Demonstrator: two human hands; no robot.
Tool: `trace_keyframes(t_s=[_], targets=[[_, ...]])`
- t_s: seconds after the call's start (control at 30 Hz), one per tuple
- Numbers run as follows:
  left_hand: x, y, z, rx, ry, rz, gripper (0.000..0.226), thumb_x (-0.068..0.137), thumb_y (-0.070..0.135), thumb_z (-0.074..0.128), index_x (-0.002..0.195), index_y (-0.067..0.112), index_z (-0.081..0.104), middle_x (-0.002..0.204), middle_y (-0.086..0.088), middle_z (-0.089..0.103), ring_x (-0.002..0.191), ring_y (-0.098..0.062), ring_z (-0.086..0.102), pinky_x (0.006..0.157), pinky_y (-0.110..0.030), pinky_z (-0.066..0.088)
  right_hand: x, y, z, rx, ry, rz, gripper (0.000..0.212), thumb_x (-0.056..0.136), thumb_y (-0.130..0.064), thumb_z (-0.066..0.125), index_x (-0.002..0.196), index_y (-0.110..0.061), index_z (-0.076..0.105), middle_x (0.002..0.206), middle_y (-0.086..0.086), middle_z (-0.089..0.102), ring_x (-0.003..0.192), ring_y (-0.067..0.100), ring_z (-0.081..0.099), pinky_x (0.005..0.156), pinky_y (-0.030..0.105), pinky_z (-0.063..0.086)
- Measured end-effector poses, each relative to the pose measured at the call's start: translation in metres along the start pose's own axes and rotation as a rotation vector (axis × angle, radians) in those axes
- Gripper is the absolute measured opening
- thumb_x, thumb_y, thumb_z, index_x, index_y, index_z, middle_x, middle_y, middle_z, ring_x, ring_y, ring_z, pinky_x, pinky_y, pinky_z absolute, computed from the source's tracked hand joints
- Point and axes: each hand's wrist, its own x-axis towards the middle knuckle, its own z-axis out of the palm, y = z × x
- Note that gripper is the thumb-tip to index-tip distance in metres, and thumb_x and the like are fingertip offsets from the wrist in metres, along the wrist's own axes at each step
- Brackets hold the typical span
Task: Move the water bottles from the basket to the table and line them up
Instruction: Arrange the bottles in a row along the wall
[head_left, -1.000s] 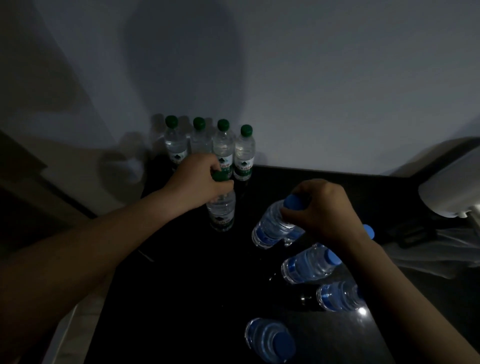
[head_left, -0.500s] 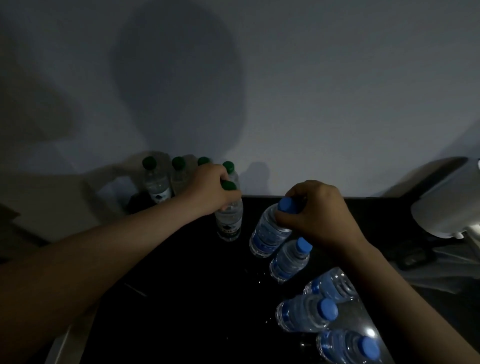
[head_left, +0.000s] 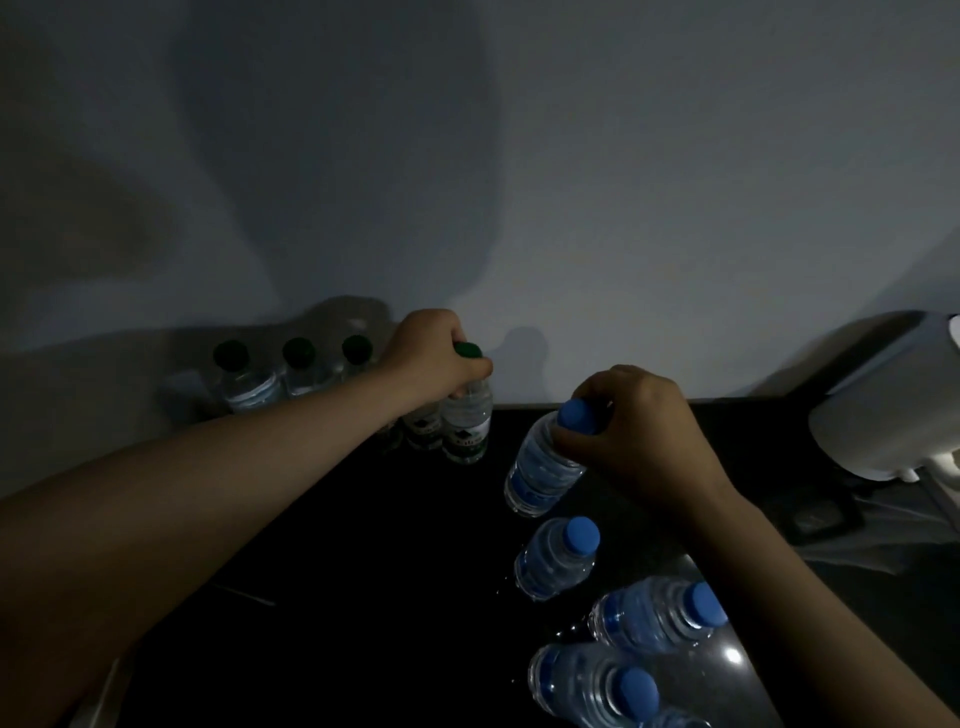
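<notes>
the left hand (head_left: 431, 358) grips a green-capped bottle (head_left: 467, 421) by its neck at the dark glossy worktop (head_left: 337, 545) back edge. the right hand (head_left: 634, 431) grips a ribbed blue-capped bottle (head_left: 540, 467); bare worktop lies between both hands.

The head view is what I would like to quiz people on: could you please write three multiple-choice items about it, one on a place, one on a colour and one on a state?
1. Where do the green-capped bottles stand?
A. on the floor
B. at the far edge of the table, by the wall
C. on a chair

2. What colour is the cap of the bottle in the right hand?
A. blue
B. red
C. white

3. What is the left hand doing?
A. lying flat on the table
B. hanging free
C. gripping the top of a green-capped bottle

Answers: B, the row stands along the wall. A, a blue cap shows at its fingers. C, its fingers curl round the neck under the green cap.
</notes>
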Motion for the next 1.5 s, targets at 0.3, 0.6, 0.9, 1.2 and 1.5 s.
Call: trace_keyframes(t_s=[0.3,0.6,0.9,1.2,1.5], targets=[[0.046,-0.006,0.018,-0.042,0.045,-0.021,0.023,0.068,0.019,0.075,0.065,0.003,0.058,0.050,-0.005,0.064,0.048,-0.013,0.066,0.049,-0.029,0.053,0.016,0.027,0.013,-0.022,-0.033,-0.015,0.024,0.075,-0.028,0.077,0.093,-0.016,0.066,0.084,-0.008,0.053,0.070,0.003,0.051,0.060,0.014,0.043],[0.057,-0.019,0.037,-0.066,0.040,-0.087,0.029,0.070,0.019,0.075,0.057,0.014,0.049,0.050,-0.003,0.060,0.049,-0.015,0.067,0.046,-0.024,0.051,0.026,0.036,0.026,-0.035,-0.025,-0.045,0.024,0.074,-0.027,0.077,0.092,-0.013,0.067,0.085,-0.003,0.057,0.073,0.010,0.053,0.062,0.015,0.043],[0.054,-0.025,0.043,0.009,0.046,-0.123,0.027,0.068,0.025,0.076,0.073,0.008,0.056,0.073,-0.013,0.067,0.068,-0.024,0.067,0.062,-0.037,0.054,0.028,0.035,0.033,-0.014,-0.026,-0.032,0.023,0.075,-0.024,0.076,0.091,-0.012,0.067,0.086,-0.001,0.058,0.074,0.010,0.054,0.063,0.022,0.049],[0.048,-0.025,0.047,0.034,0.022,-0.106,0.030,0.070,0.022,0.076,0.066,0.011,0.049,0.063,-0.004,0.055,0.052,-0.010,0.047,0.043,-0.023,0.029,0.027,0.039,0.036,-0.015,-0.040,-0.006,0.026,0.074,-0.028,0.077,0.093,-0.013,0.067,0.087,-0.002,0.058,0.074,0.009,0.055,0.063,0.017,0.046],[0.052,-0.020,0.046,0.130,-0.020,-0.089,0.030,0.071,0.022,0.074,0.072,0.007,0.048,0.074,-0.012,0.052,0.065,-0.022,0.048,0.054,-0.029,0.034,0.032,0.046,0.037,-0.022,-0.052,0.002,0.027,0.075,-0.029,0.076,0.095,-0.012,0.067,0.090,0.000,0.061,0.076,0.011,0.057,0.067,0.024,0.052]])
